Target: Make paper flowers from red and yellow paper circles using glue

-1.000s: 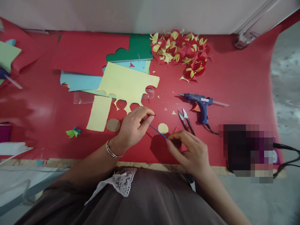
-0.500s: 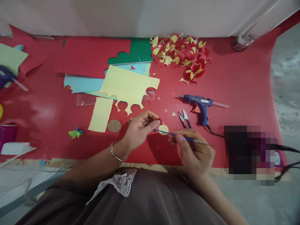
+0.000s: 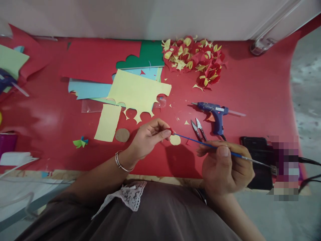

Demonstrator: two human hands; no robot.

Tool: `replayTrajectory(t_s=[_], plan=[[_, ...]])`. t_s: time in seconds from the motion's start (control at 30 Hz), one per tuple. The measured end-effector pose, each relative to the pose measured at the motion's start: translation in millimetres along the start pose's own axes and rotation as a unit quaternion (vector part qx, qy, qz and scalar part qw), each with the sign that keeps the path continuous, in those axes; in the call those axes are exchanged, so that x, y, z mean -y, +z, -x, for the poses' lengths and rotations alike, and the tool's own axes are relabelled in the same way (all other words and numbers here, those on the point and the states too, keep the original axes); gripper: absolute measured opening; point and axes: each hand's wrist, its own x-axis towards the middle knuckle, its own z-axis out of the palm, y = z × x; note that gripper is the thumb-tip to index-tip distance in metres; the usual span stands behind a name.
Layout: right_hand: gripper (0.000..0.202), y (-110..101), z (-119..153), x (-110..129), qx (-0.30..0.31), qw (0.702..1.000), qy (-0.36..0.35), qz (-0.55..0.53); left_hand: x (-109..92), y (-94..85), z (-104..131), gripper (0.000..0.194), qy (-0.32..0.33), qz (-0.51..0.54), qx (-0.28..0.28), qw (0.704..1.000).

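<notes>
Right hand (image 3: 228, 167) shifts out to left hand's (image 3: 150, 136) 4 o'clock, gripping blue stick (image 3: 190, 139), its end seemingly meeting red piece (image 3: 171, 130) in left's narrow pinch, so they look lined up.

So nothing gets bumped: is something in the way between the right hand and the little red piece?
Nothing visible blocks the right hand; its thin blue stick points at the red piece in the left hand. The yellow circle lies flat below.
</notes>
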Motion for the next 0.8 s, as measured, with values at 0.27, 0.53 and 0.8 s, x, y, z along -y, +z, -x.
replayTrajectory(t_s=[0.27, 0.53, 0.8], plan=[[0.014, -4.0, -0.6, 1.3, 0.044, 0.998, 0.048, 0.024, -4.5, -0.2, 0.7, 0.027, -0.034, -0.016, 0.025, 0.999], [0.017, -8.4, -0.2, -1.4, 0.168, 0.976, 0.126, 0.054, -6.1, 1.8, 2.5, 0.023, -0.007, -0.067, 0.041, 0.997], [0.016, 1.0, 15.3, -1.4, 0.174, 0.978, 0.09, 0.066, 2.5, 6.7, 6.3, 0.025, -0.007, -0.035, -0.052, 0.998]])
